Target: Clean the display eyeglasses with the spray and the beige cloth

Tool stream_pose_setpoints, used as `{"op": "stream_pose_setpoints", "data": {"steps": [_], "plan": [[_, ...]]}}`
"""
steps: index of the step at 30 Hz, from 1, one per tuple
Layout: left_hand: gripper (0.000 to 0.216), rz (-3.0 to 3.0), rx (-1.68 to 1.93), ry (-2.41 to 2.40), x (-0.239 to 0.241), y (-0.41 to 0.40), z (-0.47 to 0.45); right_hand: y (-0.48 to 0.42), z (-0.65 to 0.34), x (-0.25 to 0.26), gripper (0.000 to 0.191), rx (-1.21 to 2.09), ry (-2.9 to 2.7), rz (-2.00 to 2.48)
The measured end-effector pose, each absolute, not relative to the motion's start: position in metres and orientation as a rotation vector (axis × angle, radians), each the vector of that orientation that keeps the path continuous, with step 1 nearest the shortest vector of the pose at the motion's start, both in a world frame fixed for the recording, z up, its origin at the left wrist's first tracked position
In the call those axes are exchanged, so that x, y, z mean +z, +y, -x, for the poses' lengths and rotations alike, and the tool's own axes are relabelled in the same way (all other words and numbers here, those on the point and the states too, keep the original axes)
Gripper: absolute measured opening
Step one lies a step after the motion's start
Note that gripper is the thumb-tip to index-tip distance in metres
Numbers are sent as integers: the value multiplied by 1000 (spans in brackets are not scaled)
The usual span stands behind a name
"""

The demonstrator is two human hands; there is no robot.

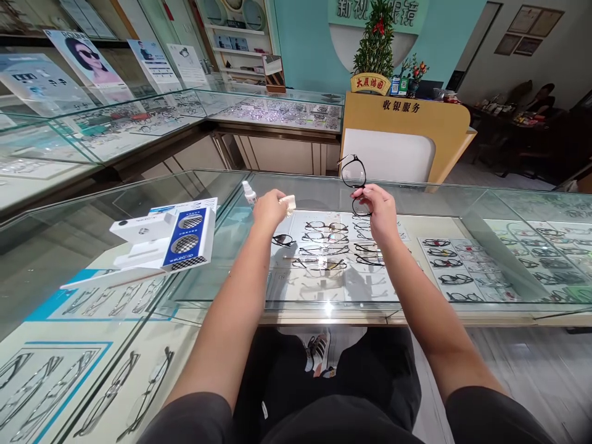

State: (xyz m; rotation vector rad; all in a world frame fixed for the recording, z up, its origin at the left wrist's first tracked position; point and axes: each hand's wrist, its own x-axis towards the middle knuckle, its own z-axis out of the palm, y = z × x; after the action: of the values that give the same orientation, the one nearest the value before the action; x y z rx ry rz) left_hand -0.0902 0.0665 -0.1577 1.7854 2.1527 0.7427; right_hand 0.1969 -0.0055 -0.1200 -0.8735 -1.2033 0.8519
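My right hand [380, 209] is closed on a pair of black-framed eyeglasses [354, 172], held up on end above the glass counter. One round lens rises above my fingers and the other hangs below them. A small cream cloth [290, 203] is pinched between the fingers of my left hand [269, 211]. Just left of that hand is a white bottle [248, 192], tilted in view; whether the hand touches it I cannot tell. Beneath both hands, rows of eyeglasses [325, 237] lie inside the glass display case [217, 287].
An open white and blue box [189, 237] sits on the counter at left. More display cases [277, 114] run along the left and back. A yellow cashier desk [407, 126] bears a plant [375, 37]. A person [543, 98] is at the far right back.
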Motion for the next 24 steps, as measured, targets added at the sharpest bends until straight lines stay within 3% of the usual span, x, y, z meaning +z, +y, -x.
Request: {"op": "stream_pose_setpoints", "data": {"steps": [6, 10, 13, 17, 24], "plan": [[37, -1808, 669, 2220, -157, 64, 89, -9, -201, -115, 19, 786, -1249, 890], [42, -2085, 1258, 2051, -147, 52, 72, -18, -202, -107, 22, 765, -1310, 916], [64, -2345, 1762, 1595, -140, 38, 50, -24, -202, -102, 23, 773, -1368, 930], [102, -2599, 1840, 1223, -138, 19, 23, -29, -203, -98, 23, 801, -1498, 972], [80, -2637, 1772, 1132, -141, 13, 17, -34, -202, -96, 24, 793, -1608, 1029]]}}
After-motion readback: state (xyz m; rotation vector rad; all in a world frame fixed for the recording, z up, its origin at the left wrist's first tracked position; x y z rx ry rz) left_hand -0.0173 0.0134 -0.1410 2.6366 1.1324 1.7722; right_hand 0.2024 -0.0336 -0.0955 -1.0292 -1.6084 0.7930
